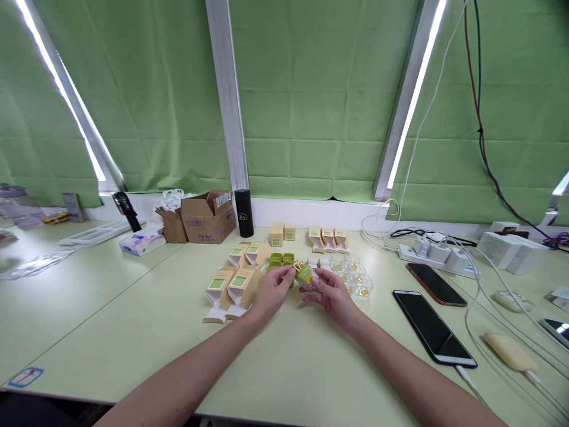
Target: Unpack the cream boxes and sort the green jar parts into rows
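Between my two hands is a small green and clear container (304,275) with a tan loop-like piece at its upper left. My left hand (273,290) is closed, thumb and finger pinching near that tan piece. My right hand (332,295) grips the clear end, where something yellow shows inside. Just behind my left hand stand several green cups (281,258), partly covered by the fingers. Past my right hand are several clear cups (357,277) with yellow centres, and small pale pieces (319,262) lie beside them.
Left of my hands lie open tan boxes (237,283) with green labels; closed boxes (277,233) and more open ones (329,239) stand farther back. A cardboard carton (207,219) and black bottle (243,213) are behind. Phones (433,326), cables and a power strip (438,261) occupy the right.
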A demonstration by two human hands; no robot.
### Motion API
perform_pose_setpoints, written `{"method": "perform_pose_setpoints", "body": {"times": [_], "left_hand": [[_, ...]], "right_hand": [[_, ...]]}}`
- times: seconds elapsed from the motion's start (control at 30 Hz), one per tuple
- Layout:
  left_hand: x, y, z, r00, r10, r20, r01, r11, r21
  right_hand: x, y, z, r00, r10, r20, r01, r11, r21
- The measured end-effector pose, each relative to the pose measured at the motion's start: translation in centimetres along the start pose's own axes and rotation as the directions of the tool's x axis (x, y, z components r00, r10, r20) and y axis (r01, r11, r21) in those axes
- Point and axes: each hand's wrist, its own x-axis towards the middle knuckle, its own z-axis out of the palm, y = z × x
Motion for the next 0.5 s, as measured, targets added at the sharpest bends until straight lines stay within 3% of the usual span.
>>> {"method": "perform_pose_setpoints", "body": {"times": [0.33,0.5], "left_hand": [[0.04,0.12,-0.12,0.998,-0.033,-0.057,0.03,0.998,-0.055],[-0.08,0.37,-0.04,0.997,-0.031,-0.07,0.023,0.992,-0.121]], "right_hand": [[0.2,0.55,0.21,0.96,-0.264,-0.089,0.234,0.937,-0.259],[-0.01,0.53,0.67,0.938,-0.332,-0.098,0.294,0.914,-0.281]]}}
